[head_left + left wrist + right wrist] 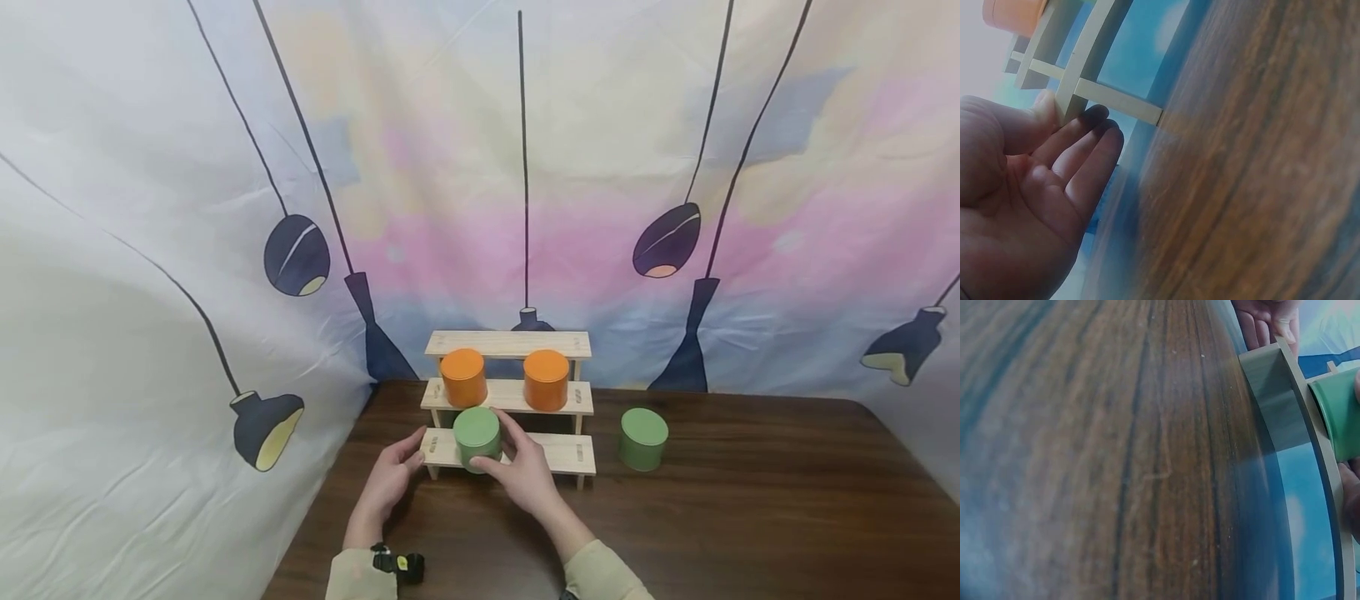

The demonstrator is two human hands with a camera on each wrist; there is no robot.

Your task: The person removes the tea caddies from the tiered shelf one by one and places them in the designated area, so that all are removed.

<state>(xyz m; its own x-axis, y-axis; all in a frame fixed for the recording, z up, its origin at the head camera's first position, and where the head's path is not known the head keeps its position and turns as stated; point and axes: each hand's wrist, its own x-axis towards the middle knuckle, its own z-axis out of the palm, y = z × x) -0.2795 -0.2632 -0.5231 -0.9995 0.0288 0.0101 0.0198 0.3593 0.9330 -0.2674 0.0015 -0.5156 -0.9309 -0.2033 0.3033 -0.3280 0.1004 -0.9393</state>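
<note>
A green lidded tin (477, 430) is upright at the lowest step of a three-tier wooden display stand (558, 452), left of its middle. My right hand (525, 472) grips this tin, thumb at its front and fingers round its far right side. At the left end of that same step, my left hand (392, 473) pinches the board's end between thumb and fingers. The left wrist view shows the thumb (1038, 122) at the board's corner and the other fingers extending past its underside. Part of the green tin (1338, 412) appears at the right wrist view's edge.
Two orange tins (463, 378) (546, 381) stand on the middle step. To the right of the stand, another green tin (642, 440) sits on the dark wooden table (750, 500). Behind, a cloth backdrop (465, 167) printed with hanging lamps borders the table.
</note>
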